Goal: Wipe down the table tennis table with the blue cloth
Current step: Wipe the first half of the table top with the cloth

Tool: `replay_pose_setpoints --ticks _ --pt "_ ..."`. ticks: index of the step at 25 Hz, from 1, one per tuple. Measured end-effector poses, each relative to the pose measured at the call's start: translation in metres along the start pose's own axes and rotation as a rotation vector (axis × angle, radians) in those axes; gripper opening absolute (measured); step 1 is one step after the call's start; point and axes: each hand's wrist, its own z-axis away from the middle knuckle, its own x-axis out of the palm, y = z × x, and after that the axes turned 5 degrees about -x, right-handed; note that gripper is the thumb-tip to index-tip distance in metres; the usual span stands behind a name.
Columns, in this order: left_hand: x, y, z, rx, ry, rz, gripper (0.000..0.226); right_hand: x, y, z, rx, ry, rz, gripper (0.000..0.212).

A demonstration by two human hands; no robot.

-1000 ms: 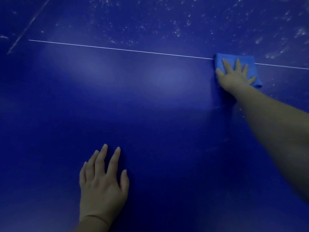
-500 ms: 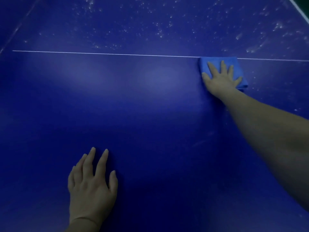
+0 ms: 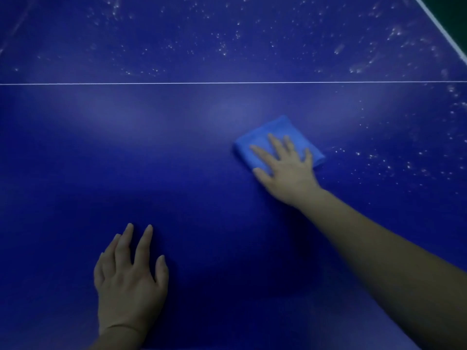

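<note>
One broad dark-blue table tennis table point(image 3: 177, 160) fills my view, a thin white line point(image 3: 151, 83) crossing it and pale specks point(image 3: 222, 50) scattered mostly beyond. My left hand point(image 3: 129, 281) rests flat on the bare surface near me. My right hand point(image 3: 288, 170), fingers spread, presses flat on the blue cloth point(image 3: 273, 130), a lighter folded square on the line's near side.

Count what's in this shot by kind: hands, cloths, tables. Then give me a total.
Hands: 2, left hand and right hand
Cloth: 1, blue, under the right hand
Table: 1
Total: 4
</note>
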Motion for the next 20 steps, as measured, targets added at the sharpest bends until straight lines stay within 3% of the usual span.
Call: replay_pose_setpoints --ticks 2,4,10,13,15,17,18,20 --pt "-0.001 0.000 0.000 0.001 0.004 0.010 0.070 -0.010 0.055 0.015 0.159 0.077 -0.023 0.051" --pt "0.000 0.000 0.000 -0.007 0.008 0.014 0.070 -0.018 0.084 0.008 0.197 0.160 -0.025 0.051" --pt "0.005 -0.003 0.000 0.007 0.037 0.005 0.067 -0.021 0.059 -0.117 0.277 0.143 -0.145 0.046" --pt "0.004 -0.003 0.001 0.006 0.032 0.021 0.067 -0.017 -0.003 -0.117 0.098 0.182 -0.202 0.037" --pt "0.003 -0.003 0.001 0.012 0.028 0.028 0.067 -0.007 -0.047 -0.058 -0.141 0.233 -0.246 0.034" --pt "0.003 -0.002 0.000 0.015 0.018 0.018 0.067 0.003 -0.038 -0.002 -0.241 0.280 -0.281 0.035" --pt "0.003 -0.002 0.000 0.014 0.018 0.018 0.067 0.003 -0.016 0.011 -0.202 0.295 -0.264 0.036" --pt "0.003 -0.003 0.001 0.015 0.024 0.024 0.067 -0.005 0.036 0.005 0.045 0.330 -0.201 0.035"
